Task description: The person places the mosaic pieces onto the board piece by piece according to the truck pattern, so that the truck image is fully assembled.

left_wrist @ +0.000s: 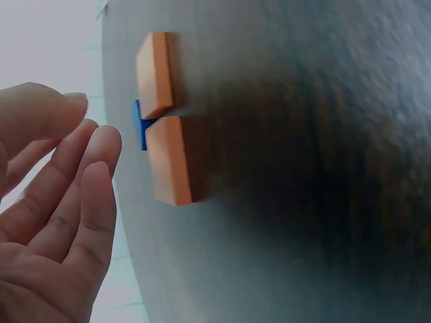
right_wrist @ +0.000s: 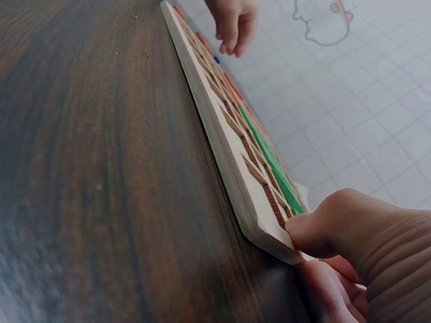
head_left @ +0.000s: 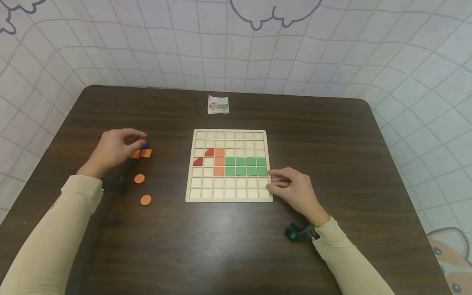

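A square wooden grid board (head_left: 228, 193) lies flat on the table. Green squares (head_left: 246, 166), a column of orange squares (head_left: 219, 162) and two red quarter-circles (head_left: 198, 161) sit in its cells. My right hand (head_left: 295, 190) grips the board's right edge, thumb on the rim and fingers at its side. To the board's left, my left hand (head_left: 114, 148) hovers with loosely bent fingers and nothing between them. Just beyond its fingertips are a blue piece (left_wrist: 143, 125) and two loose orange squares (left_wrist: 170, 161); the squares partly hide the blue piece in the left wrist view.
Two orange discs (head_left: 145, 200) lie on the dark table (head_left: 206, 246), nearer than the loose squares. Behind the board is a small printed card (head_left: 218, 105) with a coloured grid picture. A grid-patterned white curtain (head_left: 206, 45) surrounds the table's far side.
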{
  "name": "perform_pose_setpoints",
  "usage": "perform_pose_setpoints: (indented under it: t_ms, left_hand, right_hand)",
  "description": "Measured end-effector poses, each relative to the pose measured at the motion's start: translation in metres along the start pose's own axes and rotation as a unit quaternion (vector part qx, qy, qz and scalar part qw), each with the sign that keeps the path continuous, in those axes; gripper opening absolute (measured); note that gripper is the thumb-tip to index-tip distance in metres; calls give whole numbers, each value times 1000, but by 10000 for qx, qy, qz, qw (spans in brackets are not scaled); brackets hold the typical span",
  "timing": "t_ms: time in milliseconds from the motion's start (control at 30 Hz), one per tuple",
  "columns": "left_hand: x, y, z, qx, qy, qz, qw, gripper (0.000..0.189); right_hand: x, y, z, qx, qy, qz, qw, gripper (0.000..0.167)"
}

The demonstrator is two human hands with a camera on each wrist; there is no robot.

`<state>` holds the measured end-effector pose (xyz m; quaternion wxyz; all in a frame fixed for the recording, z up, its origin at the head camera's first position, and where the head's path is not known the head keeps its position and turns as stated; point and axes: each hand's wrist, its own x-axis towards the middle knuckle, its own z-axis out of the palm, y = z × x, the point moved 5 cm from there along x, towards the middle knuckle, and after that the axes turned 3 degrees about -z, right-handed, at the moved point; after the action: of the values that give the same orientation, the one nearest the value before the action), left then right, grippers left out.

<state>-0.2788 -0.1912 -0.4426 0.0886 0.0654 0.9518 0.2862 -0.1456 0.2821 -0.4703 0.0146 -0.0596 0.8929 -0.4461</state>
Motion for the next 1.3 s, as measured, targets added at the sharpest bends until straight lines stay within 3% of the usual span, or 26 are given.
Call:
perform_pose_setpoints:
  t_ms: [167, 467, 767, 1033, 1300]
  left_hand:
    - [1, -1, 4, 155, -66, 46, 9998, 35]
    - [1, 0, 5, 131, 132, 134, 9997, 27]
    - [5, -3, 6, 55, 53, 111, 9999, 28]
    - [11, 0, 9, 196, -251, 45, 9995, 30]
    - [15, 1, 8, 280, -236, -85, 9993, 27]
  right_hand:
    - [0, 1, 0, 17, -25, -4, 10000, 36]
    - [0, 2, 0, 83, -25, 15, 10000, 36]
    - [0, 2, 1, 118, -20, 23, 9999, 36]
    - [-1, 1, 1, 100, -9, -37, 9999, 35]
    - [-1, 1, 0, 132, 16, -26, 9999, 33]
